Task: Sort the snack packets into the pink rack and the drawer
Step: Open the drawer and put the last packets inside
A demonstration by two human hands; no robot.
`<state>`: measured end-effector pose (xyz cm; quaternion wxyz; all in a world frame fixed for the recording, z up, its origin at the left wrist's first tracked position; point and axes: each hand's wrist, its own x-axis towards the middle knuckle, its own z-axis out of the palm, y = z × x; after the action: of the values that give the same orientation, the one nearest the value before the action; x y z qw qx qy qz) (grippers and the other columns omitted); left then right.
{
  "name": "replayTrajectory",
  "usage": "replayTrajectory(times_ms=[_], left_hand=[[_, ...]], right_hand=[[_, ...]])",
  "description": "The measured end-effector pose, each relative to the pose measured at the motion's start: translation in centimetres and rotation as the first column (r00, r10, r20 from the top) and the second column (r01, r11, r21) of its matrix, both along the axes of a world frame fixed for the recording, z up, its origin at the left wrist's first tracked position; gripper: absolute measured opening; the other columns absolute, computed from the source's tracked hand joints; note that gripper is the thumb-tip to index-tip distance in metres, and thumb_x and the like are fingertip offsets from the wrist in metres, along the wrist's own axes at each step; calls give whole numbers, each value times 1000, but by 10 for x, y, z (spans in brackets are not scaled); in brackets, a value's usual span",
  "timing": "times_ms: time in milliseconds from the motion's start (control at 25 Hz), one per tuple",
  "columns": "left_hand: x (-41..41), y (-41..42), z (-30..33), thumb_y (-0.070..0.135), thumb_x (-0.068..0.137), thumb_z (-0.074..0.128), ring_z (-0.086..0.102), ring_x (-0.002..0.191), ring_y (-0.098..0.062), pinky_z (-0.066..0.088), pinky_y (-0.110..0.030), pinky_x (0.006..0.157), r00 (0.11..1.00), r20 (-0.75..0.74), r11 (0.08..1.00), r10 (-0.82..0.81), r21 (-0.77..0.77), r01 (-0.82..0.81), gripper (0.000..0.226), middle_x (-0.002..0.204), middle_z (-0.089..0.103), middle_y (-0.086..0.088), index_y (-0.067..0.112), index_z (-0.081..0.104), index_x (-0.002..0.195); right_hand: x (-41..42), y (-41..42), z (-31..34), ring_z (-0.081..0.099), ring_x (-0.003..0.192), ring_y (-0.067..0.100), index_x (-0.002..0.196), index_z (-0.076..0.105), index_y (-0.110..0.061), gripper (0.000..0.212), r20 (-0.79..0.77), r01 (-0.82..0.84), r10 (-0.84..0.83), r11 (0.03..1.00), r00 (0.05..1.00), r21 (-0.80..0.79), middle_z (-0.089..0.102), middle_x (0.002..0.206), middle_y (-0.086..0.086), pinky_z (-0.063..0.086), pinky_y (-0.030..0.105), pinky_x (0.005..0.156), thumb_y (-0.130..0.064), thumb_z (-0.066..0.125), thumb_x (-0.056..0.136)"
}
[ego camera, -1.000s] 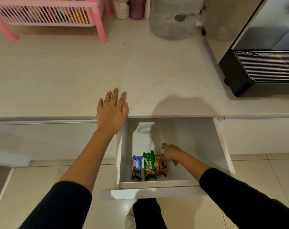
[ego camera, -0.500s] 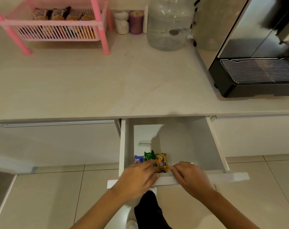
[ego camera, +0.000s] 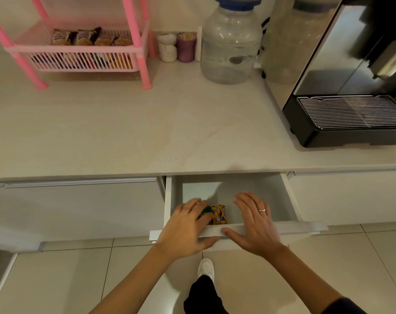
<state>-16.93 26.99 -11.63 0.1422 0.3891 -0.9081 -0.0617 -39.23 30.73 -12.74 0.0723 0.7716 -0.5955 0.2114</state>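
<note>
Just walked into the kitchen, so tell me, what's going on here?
A person has both hands, left hand and right hand, flat on the front edge of an open drawer under the counter. Snack packets lie inside it. More packets sit in the pink rack on the counter.

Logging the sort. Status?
Left hand and right hand open, flat on drawer front. Yellow packet inside drawer. Nothing blocking.

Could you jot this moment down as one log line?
left hand: open, on drawer front | right hand: open, on front | yellow packet: inside | drawer: partly open
</note>
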Motion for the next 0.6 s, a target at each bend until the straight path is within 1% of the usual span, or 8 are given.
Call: replayTrajectory(times_ms=[80,120,160,240,320,400,480,600], left_hand=[[-3,-17,2,76,80,39,35,136,-25,33,-42,107,997,48,998,62,-26,-60,70,142,45,-4,26,55,125],[-5,-26,3,80,78,37,27,141,-27,25,-44,112,993,66,994,101,-37,-98,81,148,38,-7,22,50,133],[-6,-35,5,83,75,35,20,144,-28,19,-45,115,986,77,989,147,-36,-144,91,153,31,-9,19,44,139],[-8,-53,10,88,71,34,13,146,-30,14,-48,116,968,96,973,230,-11,-230,105,157,22,-12,13,34,145],[-8,-71,12,87,72,33,15,145,-31,16,-51,115,959,113,966,260,-29,-258,106,156,23,-13,11,34,145],[-3,-88,14,83,75,34,22,143,-33,20,-53,113,960,151,972,237,-37,-234,101,155,27,-14,10,37,144],[1,-103,15,79,78,35,29,141,-33,27,-51,111,964,167,978,205,-69,-196,96,153,31,-14,10,39,144],[4,-121,17,75,80,37,42,135,-29,42,-44,103,962,182,977,202,-104,-186,88,149,39,-13,13,43,141]], right_hand=[[-1,-19,3,36,137,28,132,42,-13,89,-41,-21,21,1000,999,22,43,143,7,29,48,111,-79,50,73],[-3,-31,5,31,140,28,136,39,-13,94,-65,-21,24,999,998,46,39,147,8,26,50,113,-82,48,71],[-4,-42,9,26,142,28,138,36,-14,98,-86,-9,16,996,996,86,35,150,8,23,51,114,-84,46,70],[-6,-63,16,19,145,29,143,33,-13,103,-124,29,-8,985,992,167,28,155,9,20,53,115,-86,42,70],[-11,-83,22,19,145,31,144,35,-13,102,-160,39,0,970,987,240,27,156,11,20,54,115,-85,39,71],[-13,-101,25,27,143,31,141,42,-16,93,-182,6,46,962,982,272,33,153,11,21,53,113,-81,38,75],[-14,-115,28,40,136,30,135,50,-21,80,-195,-41,95,963,976,267,44,146,10,30,51,109,-76,40,78],[-16,-135,36,57,117,27,120,59,-27,63,-181,-104,144,971,973,215,58,127,6,47,42,93,-71,44,77]])
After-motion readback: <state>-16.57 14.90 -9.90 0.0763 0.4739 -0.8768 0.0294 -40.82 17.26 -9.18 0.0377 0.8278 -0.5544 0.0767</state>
